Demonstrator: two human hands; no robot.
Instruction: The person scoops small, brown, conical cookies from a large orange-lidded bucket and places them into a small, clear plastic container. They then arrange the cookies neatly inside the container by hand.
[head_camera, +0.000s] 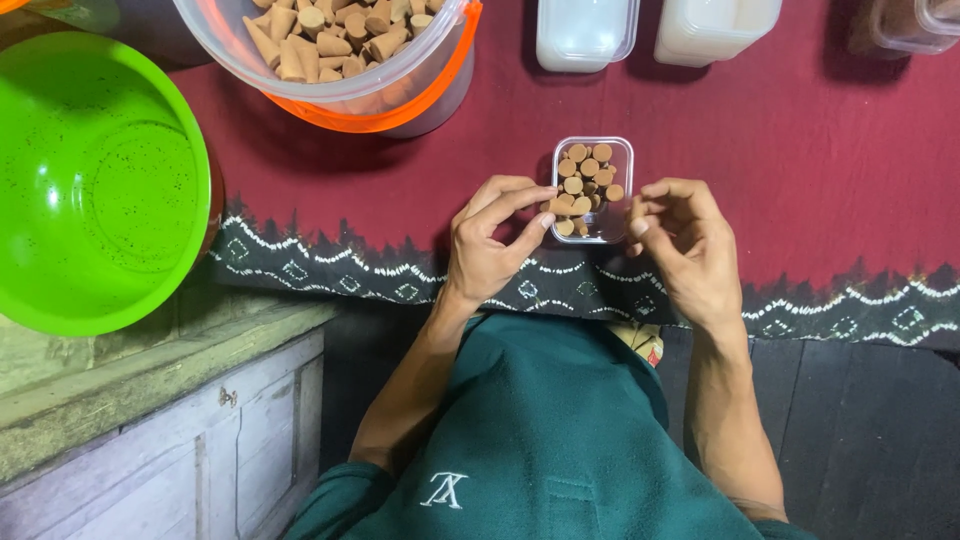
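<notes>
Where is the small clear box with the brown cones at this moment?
The small clear box sits mid-frame on the dark red cloth, between the left hand and right hand.

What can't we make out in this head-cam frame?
- Small clear box: near-left corner hidden by left hand fingers, head view.
- Right hand: curled fingers hide whether it holds a cone.
- Large tub of cones: top cut off by the frame edge, so fill level is unknown.
- Containers at the top edge: cropped and blurred, contents unclear.
- Green bowl: left side cut off by the frame edge.
</notes>
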